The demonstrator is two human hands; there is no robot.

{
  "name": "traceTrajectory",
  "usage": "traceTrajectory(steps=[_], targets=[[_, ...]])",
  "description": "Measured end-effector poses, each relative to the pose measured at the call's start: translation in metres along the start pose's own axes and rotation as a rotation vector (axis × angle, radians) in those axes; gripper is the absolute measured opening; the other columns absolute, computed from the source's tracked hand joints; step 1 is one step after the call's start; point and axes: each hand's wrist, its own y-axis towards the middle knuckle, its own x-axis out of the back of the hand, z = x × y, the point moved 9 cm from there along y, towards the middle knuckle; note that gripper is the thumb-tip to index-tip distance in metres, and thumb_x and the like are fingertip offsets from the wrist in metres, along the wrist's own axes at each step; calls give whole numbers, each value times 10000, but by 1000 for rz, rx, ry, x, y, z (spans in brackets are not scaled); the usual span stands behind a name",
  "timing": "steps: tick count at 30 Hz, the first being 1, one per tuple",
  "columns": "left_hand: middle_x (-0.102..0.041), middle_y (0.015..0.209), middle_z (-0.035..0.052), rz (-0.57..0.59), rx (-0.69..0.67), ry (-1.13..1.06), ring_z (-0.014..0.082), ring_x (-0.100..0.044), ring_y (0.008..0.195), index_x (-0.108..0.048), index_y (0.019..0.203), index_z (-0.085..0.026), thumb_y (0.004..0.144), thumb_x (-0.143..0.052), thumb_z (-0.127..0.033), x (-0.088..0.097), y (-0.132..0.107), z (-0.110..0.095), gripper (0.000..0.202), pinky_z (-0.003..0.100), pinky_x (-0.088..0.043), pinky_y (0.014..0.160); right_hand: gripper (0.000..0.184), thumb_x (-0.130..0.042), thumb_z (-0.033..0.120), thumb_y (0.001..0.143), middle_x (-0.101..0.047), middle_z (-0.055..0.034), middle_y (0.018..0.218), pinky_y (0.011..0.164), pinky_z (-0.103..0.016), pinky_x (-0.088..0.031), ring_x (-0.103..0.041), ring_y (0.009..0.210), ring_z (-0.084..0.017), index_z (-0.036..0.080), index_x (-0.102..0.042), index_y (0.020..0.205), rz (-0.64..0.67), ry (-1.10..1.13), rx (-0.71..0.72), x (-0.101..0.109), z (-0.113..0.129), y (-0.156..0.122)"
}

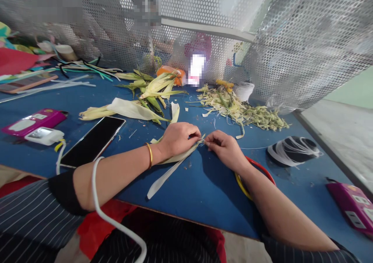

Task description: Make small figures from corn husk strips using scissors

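My left hand (pixel 181 139), with a gold bangle at the wrist, is closed around the gathered end of pale corn husk strips (pixel 169 171). The strips trail down and to the left over the blue table. Just right of it, my right hand (pixel 223 148) pinches a thin white thread (pixel 253 148) close to the husk end. That thread leads right to a black spool (pixel 291 151) wound with white thread, lying on its side. Fingertips of both hands nearly meet at the bundle's tip; the exact wrap there is too small to make out.
More corn husks (pixel 157 88) lie behind my left hand, and husk scraps (pixel 247 111) are heaped at the back right. A phone (pixel 94 140) and purple devices (pixel 36 121) (pixel 354 206) rest at the sides. A red and yellow loop (pixel 259 166) sits under my right forearm. Perforated mesh (pixel 210 28) stands behind.
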Motion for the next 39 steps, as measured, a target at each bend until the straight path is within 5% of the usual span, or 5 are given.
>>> traceTrajectory(steps=[7, 14, 23, 33, 39], targets=[[-704, 731, 5, 123, 280, 67, 170, -613, 704, -681, 729, -208, 813, -625, -287, -4, 0, 33, 129, 278, -337, 594, 121, -558, 135, 775, -560, 7, 742, 587, -267, -436, -543, 595, -120, 196, -629, 698, 214, 27, 51, -8, 11, -5], [-675, 695, -1, 158, 352, -74, 148, -573, 654, -636, 705, -198, 775, -612, -255, -14, -2, 40, 94, 265, -330, 575, 113, -603, 185, 843, -658, -63, 997, 866, -336, -446, -603, 1024, -204, 198, -656, 743, 176, 218, 183, -11, 30, -7], [-588, 588, -9, 255, 725, -968, 97, -519, 517, -561, 733, -170, 794, -640, -268, -44, -16, 42, 140, 213, -376, 485, 154, -614, 310, 881, -651, -38, 860, 826, -322, -457, -604, 861, -175, 188, -645, 791, 312, 391, 78, -30, 16, -7], [-583, 553, -40, 371, 462, -711, 87, -501, 421, -492, 719, -195, 834, -587, -274, -42, -10, 26, 169, 197, -349, 426, 177, -475, 233, 934, -635, -19, 797, 758, -303, -441, -580, 799, -165, 209, -549, 775, 286, 170, 118, -28, 26, -12], [-599, 596, -28, 304, 438, -742, 103, -542, 524, -546, 698, -180, 782, -639, -292, -33, -6, 25, 168, 220, -388, 509, 162, -509, 258, 911, -631, -7, 759, 755, -302, -436, -579, 770, -160, 207, -558, 765, 218, 196, 59, -25, 20, -9]])
